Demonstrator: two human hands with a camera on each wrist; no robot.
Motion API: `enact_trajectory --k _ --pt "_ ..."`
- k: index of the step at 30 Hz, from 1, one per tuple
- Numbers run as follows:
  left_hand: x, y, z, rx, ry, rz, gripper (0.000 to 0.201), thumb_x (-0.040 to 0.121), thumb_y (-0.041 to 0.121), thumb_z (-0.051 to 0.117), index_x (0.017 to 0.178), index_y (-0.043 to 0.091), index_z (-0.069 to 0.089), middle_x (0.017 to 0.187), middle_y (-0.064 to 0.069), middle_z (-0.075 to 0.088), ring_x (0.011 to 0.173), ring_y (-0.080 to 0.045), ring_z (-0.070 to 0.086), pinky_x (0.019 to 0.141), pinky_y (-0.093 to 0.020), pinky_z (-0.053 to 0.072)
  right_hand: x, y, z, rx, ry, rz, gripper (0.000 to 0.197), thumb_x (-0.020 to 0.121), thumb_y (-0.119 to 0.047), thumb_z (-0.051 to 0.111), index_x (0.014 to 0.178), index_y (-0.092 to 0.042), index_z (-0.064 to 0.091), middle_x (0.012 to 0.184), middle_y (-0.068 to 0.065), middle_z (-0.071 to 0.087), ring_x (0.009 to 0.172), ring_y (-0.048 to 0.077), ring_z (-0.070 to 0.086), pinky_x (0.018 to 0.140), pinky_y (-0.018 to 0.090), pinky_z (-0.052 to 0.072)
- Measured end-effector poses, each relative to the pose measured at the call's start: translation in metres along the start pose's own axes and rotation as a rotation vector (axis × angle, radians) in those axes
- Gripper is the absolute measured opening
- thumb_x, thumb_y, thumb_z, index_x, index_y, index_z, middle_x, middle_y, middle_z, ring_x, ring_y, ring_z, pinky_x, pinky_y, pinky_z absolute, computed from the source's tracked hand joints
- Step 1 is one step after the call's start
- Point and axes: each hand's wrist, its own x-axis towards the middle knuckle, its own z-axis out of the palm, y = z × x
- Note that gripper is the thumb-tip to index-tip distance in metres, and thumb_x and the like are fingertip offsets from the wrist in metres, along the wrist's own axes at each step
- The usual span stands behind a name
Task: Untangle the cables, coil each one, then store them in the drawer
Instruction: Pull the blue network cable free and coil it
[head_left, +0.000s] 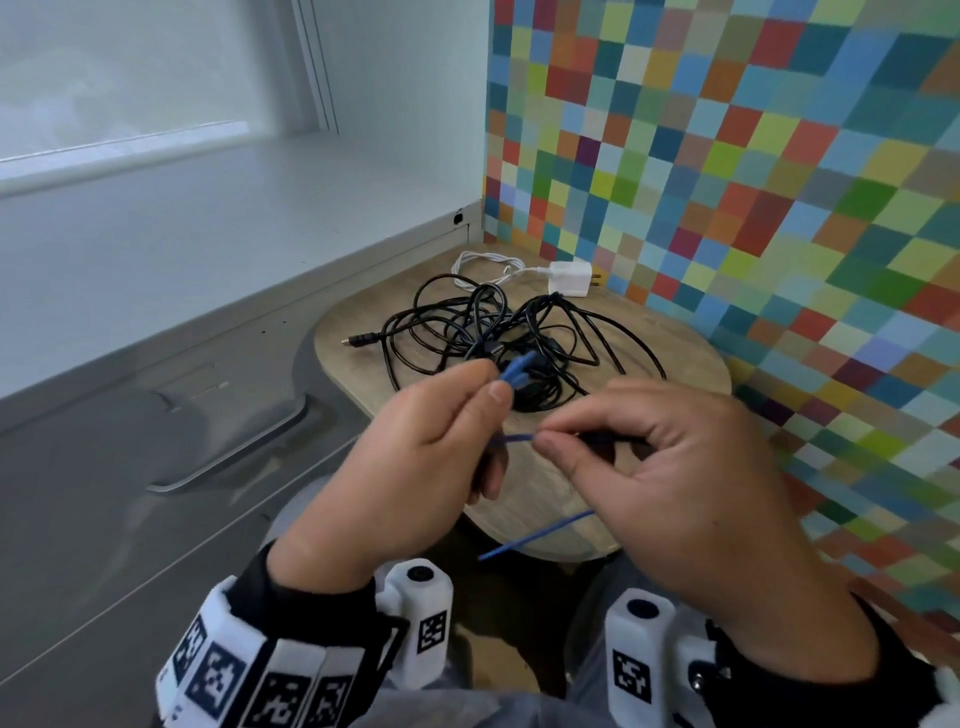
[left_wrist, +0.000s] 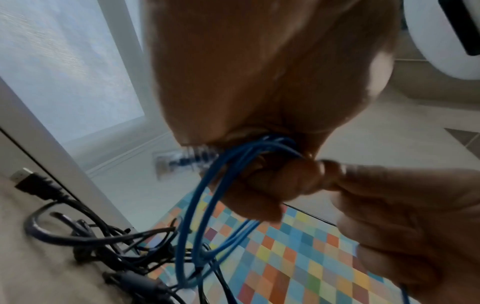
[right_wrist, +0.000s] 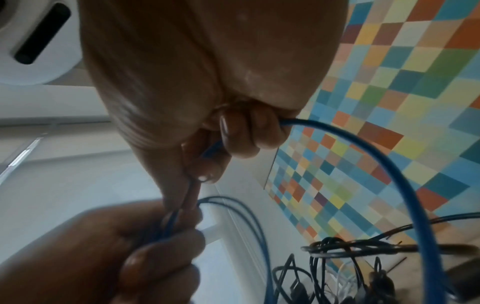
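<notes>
Both hands work above the near edge of the table (head_left: 675, 332), low in the head view. The left hand (head_left: 410, 467) pinches several loops of the blue cable (left_wrist: 205, 197) between thumb and curled fingers, its plug end poking up past the fingertips. The right hand (head_left: 670, 467) pinches a single strand of the same cable between thumb and forefinger, just beside the left; a free length trails down below the table edge at bottom centre.

Behind the hands, mid-frame, a black tangle (head_left: 498, 338) sprawls across the tabletop, one plug (head_left: 358, 340) lying out to the left. Beyond it, a white charger (head_left: 569, 278) with its white cord (head_left: 483, 267) sits near the far edge, touching the tangle.

A checkered wall (head_left: 753, 182) closes off the right side; a grey ledge (head_left: 208, 234) runs along the left. Bare wood shows only near the hands. The wrist bands (head_left: 249, 680) at the bottom carry square black-and-white codes; no readable words.
</notes>
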Motion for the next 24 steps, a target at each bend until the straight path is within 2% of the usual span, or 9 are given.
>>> enact_trajectory --k 2,4,9,14,16,18,20,22,24 --pt "0.001 0.001 0.007 -0.012 -0.016 0.019 0.032 0.1 0.037 0.044 0.072 0.023 0.048 0.056 0.005 0.052 0.051 -0.015 0.047 0.053 -0.037 0.041 -0.001 -0.002 0.006 -0.051 -0.044 -0.039 0.004 0.09 -0.032 0.077 0.087 -0.032 0.08 0.077 -0.016 0.069 0.073 0.008 0.067 0.06 0.031 0.055" --pt "0.002 0.0 0.009 -0.034 -0.004 0.017 0.032 0.1 0.036 0.045 0.071 0.022 0.048 0.057 0.009 0.045 0.051 -0.012 0.041 0.05 -0.037 0.038 -0.002 -0.002 0.008 -0.041 -0.019 -0.057 0.004 0.091 -0.031 0.076 0.089 -0.031 0.08 0.078 -0.016 0.07 0.074 0.007 0.068 0.061 0.033 0.056" --pt "0.003 -0.003 -0.001 -0.262 -0.042 -0.136 0.034 0.097 0.036 0.047 0.071 0.024 0.065 0.05 0.007 0.036 0.043 -0.01 0.029 0.046 -0.028 0.034 0.001 0.0 0.0 -0.015 0.122 -0.044 0.001 0.088 -0.025 0.079 0.087 -0.025 0.08 0.08 -0.016 0.072 0.077 0.005 0.069 0.065 0.023 0.055" --pt "0.0 -0.001 -0.003 -0.517 -0.131 -0.204 0.035 0.094 0.032 0.048 0.068 0.015 0.064 0.048 0.004 0.027 0.042 -0.013 0.018 0.043 -0.025 0.026 0.002 0.002 0.002 0.089 0.151 0.016 0.006 0.085 -0.035 0.079 0.087 -0.029 0.078 0.079 -0.019 0.071 0.075 0.005 0.068 0.064 0.016 0.049" --pt "-0.001 -0.001 -0.003 -0.604 -0.145 -0.237 0.034 0.094 0.032 0.049 0.067 0.013 0.061 0.049 0.003 0.024 0.042 -0.012 0.015 0.042 -0.023 0.019 0.0 0.006 0.001 0.08 0.161 0.04 0.017 0.083 -0.045 0.079 0.095 -0.035 0.074 0.083 -0.016 0.068 0.068 0.005 0.061 0.059 0.018 0.045" --pt "0.0 0.001 -0.002 -0.686 -0.13 -0.261 0.034 0.092 0.032 0.05 0.066 0.013 0.06 0.05 0.004 0.022 0.043 -0.009 0.012 0.043 -0.024 0.011 0.0 0.013 0.001 0.084 0.143 0.101 0.04 0.078 -0.058 0.079 0.112 -0.041 0.068 0.097 -0.014 0.063 0.06 0.006 0.049 0.056 0.021 0.039" --pt "0.0 0.003 -0.002 -0.769 -0.118 -0.275 0.034 0.092 0.032 0.05 0.064 0.014 0.059 0.051 0.003 0.019 0.043 -0.008 0.01 0.043 -0.023 0.008 0.001 0.019 0.001 0.111 0.075 0.206 0.064 0.069 -0.065 0.078 0.128 -0.048 0.059 0.114 -0.018 0.063 0.06 -0.001 0.05 0.06 0.021 0.037" --pt "0.0 0.004 -0.003 -0.814 -0.121 -0.285 0.034 0.092 0.032 0.05 0.065 0.014 0.058 0.054 0.002 0.017 0.043 -0.009 0.01 0.042 -0.022 0.008 0.001 0.023 0.003 0.143 -0.007 0.271 0.066 0.069 -0.058 0.08 0.13 -0.051 0.058 0.113 -0.019 0.068 0.059 -0.007 0.053 0.062 0.02 0.038" --pt "0.0 0.003 -0.002 -0.821 -0.141 -0.299 0.034 0.093 0.033 0.05 0.065 0.014 0.058 0.055 0.002 0.017 0.043 -0.01 0.01 0.041 -0.021 0.009 0.001 0.024 0.006 0.198 -0.05 0.279 0.043 0.078 -0.041 0.083 0.118 -0.046 0.068 0.092 -0.016 0.073 0.054 0.0 0.052 0.056 0.026 0.045"
